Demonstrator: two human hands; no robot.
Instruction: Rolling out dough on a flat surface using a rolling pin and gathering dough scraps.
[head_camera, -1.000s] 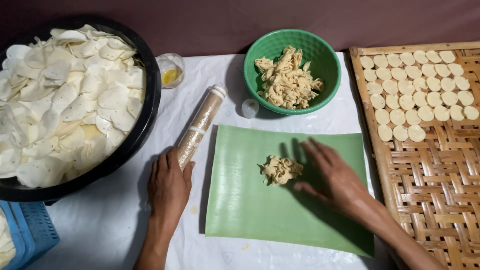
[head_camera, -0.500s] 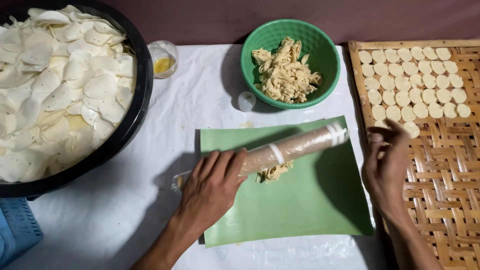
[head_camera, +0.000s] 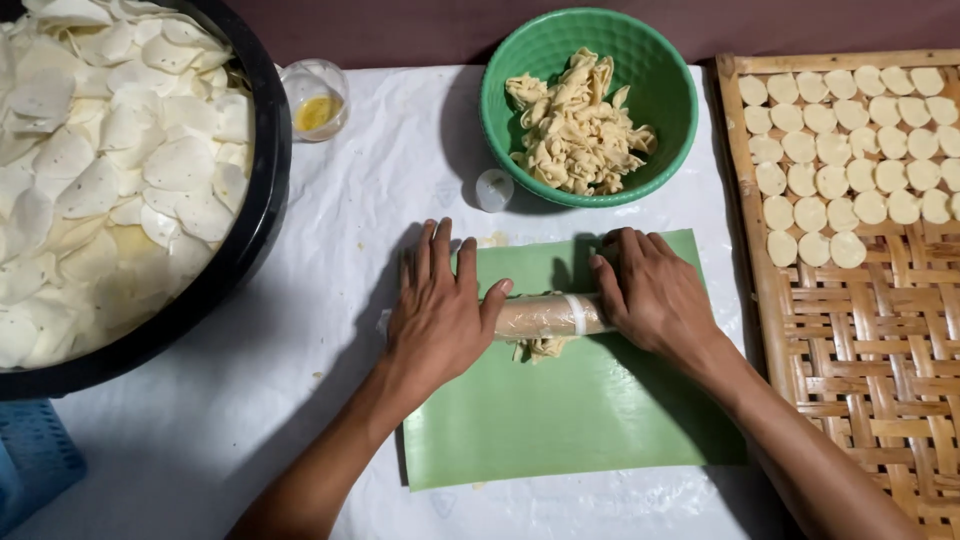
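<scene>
Dough (head_camera: 541, 347) lies under the roller on the green mat (head_camera: 570, 420), a small pale lump peeking out just below the pin's middle. I have both palms pressed flat on the plastic-wrapped rolling pin (head_camera: 548, 315): my left hand (head_camera: 437, 312) covers its left end with fingers spread forward, my right hand (head_camera: 655, 293) covers its right end, neither one curled into a fist, both bearing down rather than gripping. By my reading the flattening step is in hand, with the lump only partly spread. As I judge it, the next move calls for even pressure from both palms and a straight push along the mat, so the dough thins without creeping off the edge or sticking to the wrap.

Beyond the mat, a green bowl (head_camera: 655, 60) holds a heap of ragged dough scraps. A small clear cap (head_camera: 493, 189) sits just beside the bowl, and a little glass (head_camera: 316, 98) with yellow oil stands near the big black tub (head_camera: 262, 190), which is heaped with thin white rounds. To my right a woven bamboo tray (head_camera: 850, 350) carries rows of small cut discs (head_camera: 850, 150) in its upper part. Everything rests on a white plastic sheet (head_camera: 300, 400); a blue crate (head_camera: 35, 455) shows at the lower left corner.
</scene>
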